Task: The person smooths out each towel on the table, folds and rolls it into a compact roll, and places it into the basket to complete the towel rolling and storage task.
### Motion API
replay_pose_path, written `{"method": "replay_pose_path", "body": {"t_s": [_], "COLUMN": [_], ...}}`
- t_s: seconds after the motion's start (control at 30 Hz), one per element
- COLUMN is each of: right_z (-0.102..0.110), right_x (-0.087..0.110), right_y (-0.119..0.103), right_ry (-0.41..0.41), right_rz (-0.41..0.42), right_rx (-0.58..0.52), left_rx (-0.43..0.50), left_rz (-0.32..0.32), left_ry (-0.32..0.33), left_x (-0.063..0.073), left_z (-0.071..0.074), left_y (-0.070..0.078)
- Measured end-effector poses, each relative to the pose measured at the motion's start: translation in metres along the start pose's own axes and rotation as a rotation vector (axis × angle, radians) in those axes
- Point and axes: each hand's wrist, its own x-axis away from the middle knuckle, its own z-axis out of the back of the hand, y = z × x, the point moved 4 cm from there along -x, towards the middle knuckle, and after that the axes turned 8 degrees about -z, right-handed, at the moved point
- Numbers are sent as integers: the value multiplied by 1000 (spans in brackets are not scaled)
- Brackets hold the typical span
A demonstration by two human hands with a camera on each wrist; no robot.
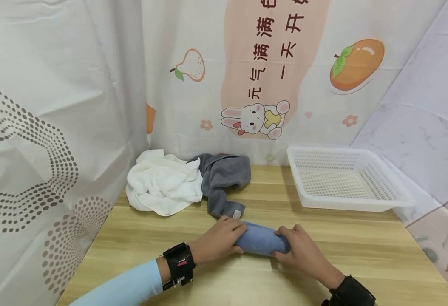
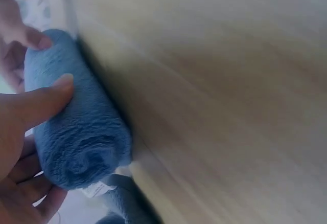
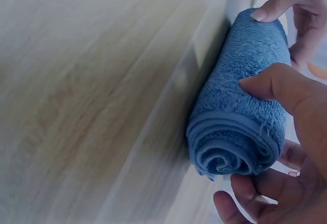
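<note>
A blue towel (image 1: 261,240), rolled into a tight cylinder, lies on the wooden table between both hands. My left hand (image 1: 220,239) grips its left end, thumb on the near side and fingers over the far side. The right end is held by my right hand (image 1: 304,251) in much the same way. In the left wrist view the left thumb presses on the fluffy roll (image 2: 82,111), with fingers around its far side. The right wrist view shows the spiral end of the towel (image 3: 235,142) beside the right hand (image 3: 296,116).
A crumpled white towel (image 1: 164,182) lies at the back left, touching a crumpled dark grey towel (image 1: 228,174) with a small tag. At the back right stands a white plastic basket (image 1: 304,197). Printed curtains (image 1: 193,114) hang behind the table (image 1: 151,238) and along its sides.
</note>
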Motion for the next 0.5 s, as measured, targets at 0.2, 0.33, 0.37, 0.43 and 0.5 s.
{"method": "replay_pose_path", "body": {"t_s": [0.2, 0.33, 0.37, 0.43, 0.5], "right_z": [2, 1, 0, 0, 1], "right_x": [-2, -2, -2, -2, -2], "right_y": [7, 16, 18, 23, 27], "right_ry": [-109, -231, -267, -330, -372], "right_rz": [-25, -70, -94, -142, -183], "right_rx": [-146, -293, -329, -384, -418], "left_rx": [195, 281, 260, 197, 101], "left_rz": [-2, -3, -11, -24, -34], "left_ry": [7, -5, -16, -42, -73], "left_x": [-8, -11, -11, -10, -10], "left_z": [0, -2, -4, -7, -12], "left_y": [-14, -18, -17, -13, -9]}}
